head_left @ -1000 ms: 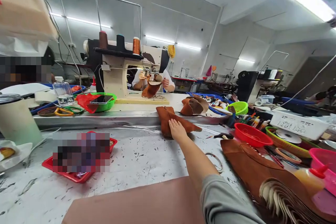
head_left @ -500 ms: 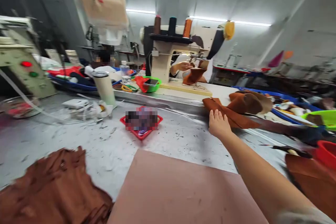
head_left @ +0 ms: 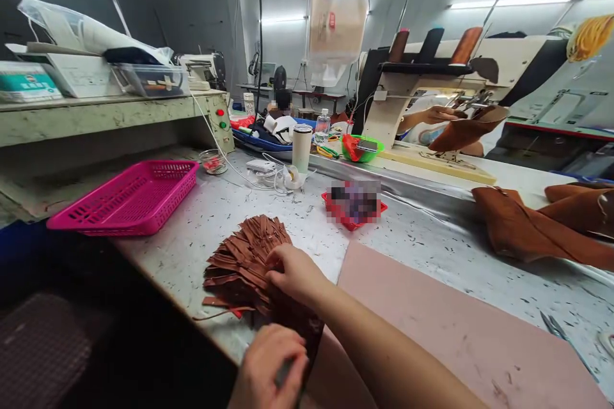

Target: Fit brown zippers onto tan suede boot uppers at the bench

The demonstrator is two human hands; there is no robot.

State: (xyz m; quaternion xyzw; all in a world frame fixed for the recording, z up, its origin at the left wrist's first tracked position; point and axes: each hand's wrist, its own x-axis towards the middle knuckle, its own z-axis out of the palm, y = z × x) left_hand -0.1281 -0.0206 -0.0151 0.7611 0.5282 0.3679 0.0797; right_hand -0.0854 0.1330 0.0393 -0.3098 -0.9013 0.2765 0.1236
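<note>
A fanned pile of brown leather strips (head_left: 244,262) lies near the table's front edge. My right hand (head_left: 295,271) rests at the pile's right side, thumb and fingers closed on the strips. Lower down, my left hand (head_left: 271,364) is curled around a small dark object that is mostly hidden and blurred. A darker brown piece (head_left: 300,332) shows between the two hands. The pink-brown mat (head_left: 432,313) lies under and to the right of my right forearm.
Around the pile are a magenta basket (head_left: 129,198), a red tray (head_left: 352,223), a tumbler (head_left: 301,150) and cables. Tweezers (head_left: 556,329) lie on the right. Behind, a person's hand (head_left: 439,115) holds leather at a sewing machine (head_left: 384,108).
The view has swung left, showing the magenta basket. My right hand has left the leather pieces by the machine and is now at the strips. My left hand has come into view.
</note>
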